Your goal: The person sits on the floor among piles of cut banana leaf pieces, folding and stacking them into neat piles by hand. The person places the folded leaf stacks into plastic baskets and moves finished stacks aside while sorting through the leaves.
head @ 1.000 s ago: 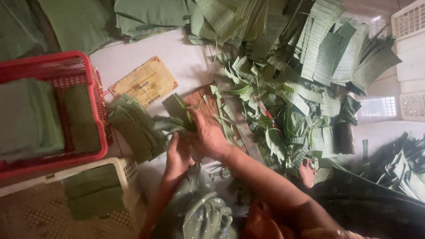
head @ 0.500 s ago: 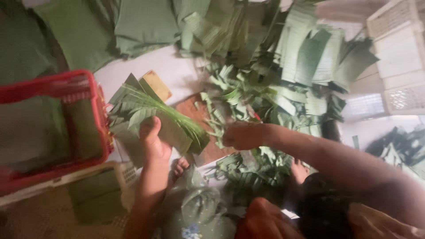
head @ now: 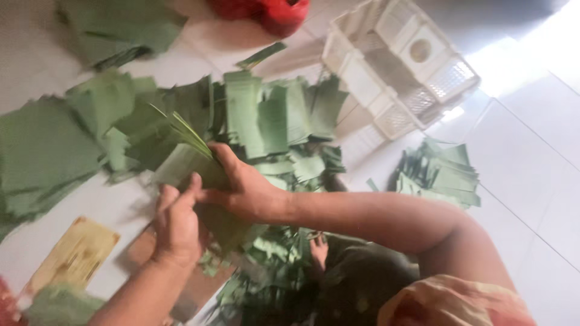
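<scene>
While closed, both hands (head: 205, 208) grip leaf bundle (head: 187, 160).

My view swings right: the red basket drops out of sight and a white crate (head: 402, 66) comes in. My right hand (head: 244, 187) now joins my left hand (head: 176, 224) on the leaf bundle (head: 184, 158), gripping it together.

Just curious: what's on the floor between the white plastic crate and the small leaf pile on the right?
Only bare white floor tile, seen in the head view, between crate and pile.
</scene>
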